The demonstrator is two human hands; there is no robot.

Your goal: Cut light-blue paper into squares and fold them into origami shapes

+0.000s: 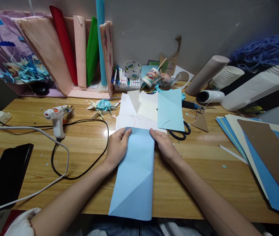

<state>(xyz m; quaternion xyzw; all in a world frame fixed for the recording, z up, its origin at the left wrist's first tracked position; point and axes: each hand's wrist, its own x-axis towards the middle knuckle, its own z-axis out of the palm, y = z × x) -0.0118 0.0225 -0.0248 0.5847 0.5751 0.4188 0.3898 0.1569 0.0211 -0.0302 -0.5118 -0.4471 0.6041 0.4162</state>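
A folded sheet of light blue paper (137, 164) spans the space between my hands, its near end reaching the table's front edge. A diagonal crease crosses its lower part. My left hand (118, 146) is closed on the far left corner, thumb on top. At the far right corner my right hand (164, 144) pinches the same sheet; its fingers underneath are hidden. Just beyond lie white paper (126, 113) with a drawn circle and a pale turquoise sheet (170, 109). Scissors with black handles (180, 132) stick out from under the turquoise sheet, near my right hand.
A white glue gun (57, 121) stands on the left, its black cable looping over the wooden table. A black phone-like slab (6, 173) lies front left. Stacked coloured sheets (265, 157) occupy the right. Markers (127, 80), tape (133, 69) and paper cups (228, 77) line the back.
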